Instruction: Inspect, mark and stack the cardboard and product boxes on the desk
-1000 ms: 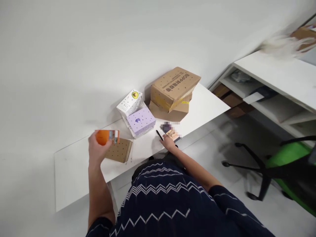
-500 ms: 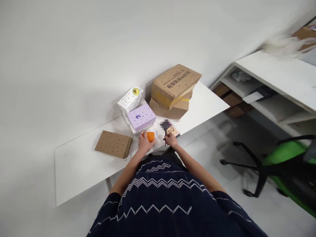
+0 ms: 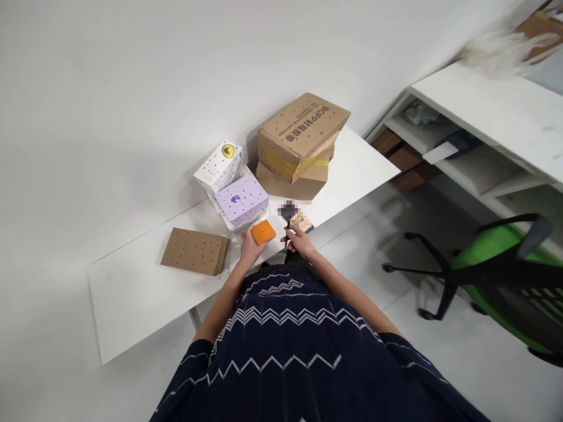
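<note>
My left hand (image 3: 250, 245) grips an orange square object (image 3: 263, 232) by its left side, near the front edge of the white table (image 3: 127, 293). A thin dark pen-like tool (image 3: 287, 227) stands nearly upright in my right hand (image 3: 299, 239), pinched between its fingers. Just beyond the right hand lies a small box with a tan printed picture (image 3: 301, 222), beside a dark item (image 3: 288, 210) blurred by pixelation. Left of my left hand rests a flat brown box with small dark marks (image 3: 193, 251).
Behind my hands are a lilac box (image 3: 241, 199), a white box with an avocado picture (image 3: 220, 164) and stacked large cardboard boxes (image 3: 303, 135). A white shelf unit (image 3: 479, 111) and a green-and-black chair (image 3: 492, 258) stand at the right.
The orange object has turned in my left hand, so its broad face now shows. The whole view has shifted slightly; my right hand still holds the pen-like tool.
</note>
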Tool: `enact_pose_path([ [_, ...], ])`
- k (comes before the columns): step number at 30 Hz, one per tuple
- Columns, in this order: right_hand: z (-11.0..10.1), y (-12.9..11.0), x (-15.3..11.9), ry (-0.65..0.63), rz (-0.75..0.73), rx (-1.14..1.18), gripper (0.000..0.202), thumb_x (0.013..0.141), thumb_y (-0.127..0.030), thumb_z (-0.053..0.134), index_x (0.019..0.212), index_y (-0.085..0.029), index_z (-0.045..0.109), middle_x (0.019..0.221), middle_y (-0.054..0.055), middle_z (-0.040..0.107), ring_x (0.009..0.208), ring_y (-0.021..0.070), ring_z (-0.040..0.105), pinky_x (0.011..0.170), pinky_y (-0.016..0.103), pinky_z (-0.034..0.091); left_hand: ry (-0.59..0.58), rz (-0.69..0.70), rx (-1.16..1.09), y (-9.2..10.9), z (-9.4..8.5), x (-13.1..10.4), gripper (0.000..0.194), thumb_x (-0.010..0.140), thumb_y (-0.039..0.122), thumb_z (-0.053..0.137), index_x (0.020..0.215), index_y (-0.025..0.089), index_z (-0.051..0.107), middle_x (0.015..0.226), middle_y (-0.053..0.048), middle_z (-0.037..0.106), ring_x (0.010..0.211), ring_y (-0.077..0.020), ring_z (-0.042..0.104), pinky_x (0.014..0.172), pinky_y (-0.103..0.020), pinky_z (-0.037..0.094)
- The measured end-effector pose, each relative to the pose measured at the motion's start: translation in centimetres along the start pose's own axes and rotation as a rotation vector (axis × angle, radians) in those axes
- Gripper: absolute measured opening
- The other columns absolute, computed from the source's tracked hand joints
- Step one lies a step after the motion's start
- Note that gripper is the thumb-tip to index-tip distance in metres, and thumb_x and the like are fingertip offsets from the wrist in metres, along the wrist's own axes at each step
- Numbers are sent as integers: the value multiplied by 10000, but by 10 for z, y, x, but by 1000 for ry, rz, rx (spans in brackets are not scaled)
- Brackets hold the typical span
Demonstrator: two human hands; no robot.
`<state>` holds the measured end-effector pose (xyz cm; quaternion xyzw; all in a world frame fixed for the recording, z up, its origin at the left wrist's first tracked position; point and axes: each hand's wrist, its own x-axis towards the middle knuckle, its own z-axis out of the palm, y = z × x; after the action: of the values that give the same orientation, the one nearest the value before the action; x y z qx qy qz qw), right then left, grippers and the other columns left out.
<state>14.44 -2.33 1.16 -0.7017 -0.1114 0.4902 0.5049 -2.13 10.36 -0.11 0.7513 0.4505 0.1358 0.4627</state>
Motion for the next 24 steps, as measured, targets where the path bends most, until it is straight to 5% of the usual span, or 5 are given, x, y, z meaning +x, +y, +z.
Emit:
enact_pose_path([
  [5, 0, -10, 28, 28, -21, -508, 231, 949, -329, 491, 1079, -171, 599, 696, 28, 691, 458, 102, 538, 513, 221, 453, -38, 102, -72, -4, 0, 0, 822, 662, 193, 778, 1389, 207, 396, 1449, -162, 446, 1336, -301, 460, 1085, -444, 396],
  [8, 5, -9, 49, 67, -19, -676, 164, 858, -164, 583, 1001, -134, 657, 825, 102, 728, 753, 198, 680, 752, 302, 515, -35, 181, -61, -11, -4, 1, 742, 682, 186, 760, 1351, 204, 441, 1428, -158, 481, 1355, -290, 448, 1140, -462, 336],
  [11, 13, -7, 66, 96, -25, -726, 247, 776, -93, 635, 1014, -138, 681, 972, 141, 734, 1035, 293, 658, 929, 386, 467, 6, 180, -75, -16, -5, 1, 677, 677, 229, 780, 1291, 201, 498, 1370, -149, 530, 1328, -291, 474, 1123, -471, 351],
  [19, 21, -19, 61, 95, -55, -655, 336, 927, -255, 538, 1226, -125, 621, 1147, 164, 695, 1101, 263, 632, 968, 354, 454, 47, -203, -434, 3, -13, -3, 587, 669, 437, 798, 1167, 220, 576, 1155, -96, 653, 989, -221, 653, 860, -354, 515],
  [24, 7, -13, 19, -179, -15, -302, 508, 997, -551, 345, 1246, -220, 638, 1187, 84, 685, 878, 167, 672, 783, 282, 550, -85, -444, -685, 25, -20, -7, 647, 671, 549, 769, 1181, 217, 551, 911, -46, 688, 652, -162, 651, 617, -307, 518],
])
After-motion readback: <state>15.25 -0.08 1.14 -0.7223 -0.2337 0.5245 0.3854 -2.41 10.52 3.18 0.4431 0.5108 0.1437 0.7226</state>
